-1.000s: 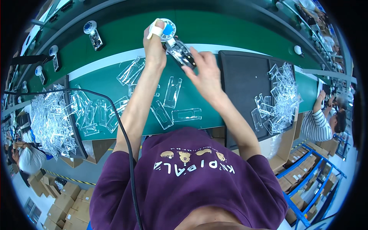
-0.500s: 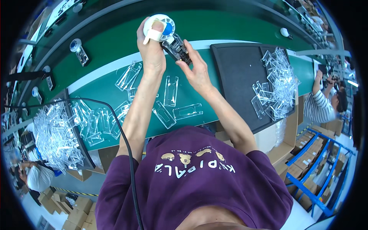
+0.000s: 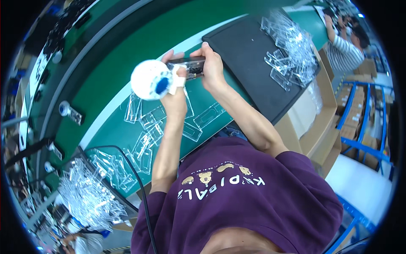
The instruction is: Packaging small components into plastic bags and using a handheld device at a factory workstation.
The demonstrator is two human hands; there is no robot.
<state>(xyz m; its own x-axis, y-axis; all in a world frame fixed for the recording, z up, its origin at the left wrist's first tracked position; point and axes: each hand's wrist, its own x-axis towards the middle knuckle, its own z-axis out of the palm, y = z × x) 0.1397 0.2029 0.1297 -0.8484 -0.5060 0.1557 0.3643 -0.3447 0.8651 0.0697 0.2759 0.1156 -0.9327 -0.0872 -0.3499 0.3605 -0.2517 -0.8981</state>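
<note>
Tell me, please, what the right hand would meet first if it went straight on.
The right hand would probably meet the corner of the black tray, or pass above; depth is unclear.

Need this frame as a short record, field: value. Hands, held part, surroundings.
left hand: holds white-headed device; white wrap at thumb
right hand: grips the device's clear-and-dark body
device head: round, white, blue disc; blurred
bench: green, loose clear plastic frames
right side: black tray, heap of clear pieces; open cardboard box
lower left: second clear heap
</note>
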